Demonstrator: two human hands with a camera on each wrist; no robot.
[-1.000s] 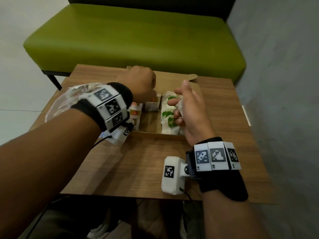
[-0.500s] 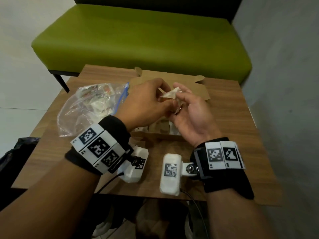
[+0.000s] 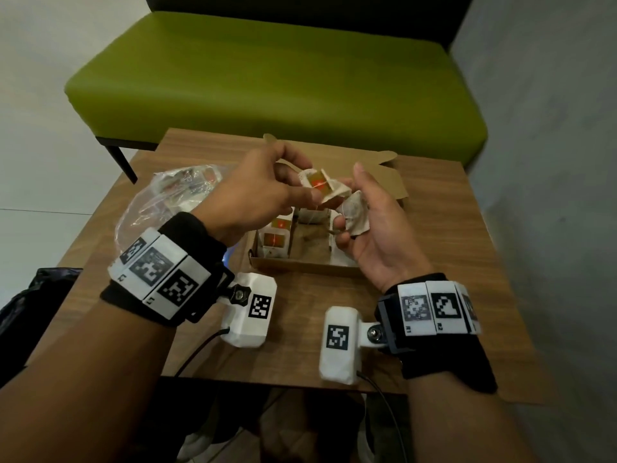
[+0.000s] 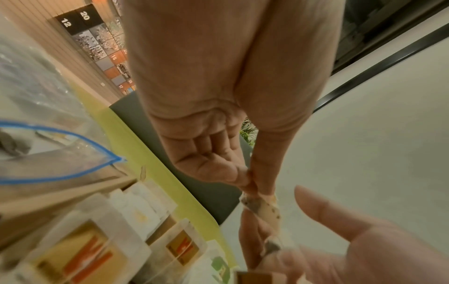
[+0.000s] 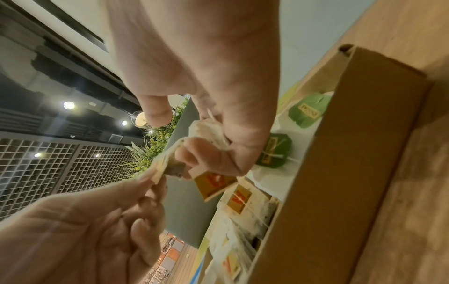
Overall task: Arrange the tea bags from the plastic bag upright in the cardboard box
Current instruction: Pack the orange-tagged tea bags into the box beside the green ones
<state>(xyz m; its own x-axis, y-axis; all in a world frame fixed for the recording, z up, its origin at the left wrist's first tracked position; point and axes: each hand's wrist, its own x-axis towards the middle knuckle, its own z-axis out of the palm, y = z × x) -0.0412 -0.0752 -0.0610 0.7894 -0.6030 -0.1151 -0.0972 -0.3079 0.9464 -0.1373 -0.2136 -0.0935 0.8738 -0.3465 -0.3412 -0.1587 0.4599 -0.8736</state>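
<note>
Head view: tea bag [image 3: 322, 187] pinched between left hand [image 3: 257, 195], right hand [image 3: 374, 235].

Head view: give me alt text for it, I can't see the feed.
Both hands hold tea bags above the open cardboard box: the left hand pinches a yellow-tagged tea bag, the right hand holds a crumpled one. Tea bags stand in the box; the plastic bag lies left.

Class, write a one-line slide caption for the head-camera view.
Both hands, left hand and right hand, hold tea bags above the cardboard box.
</note>
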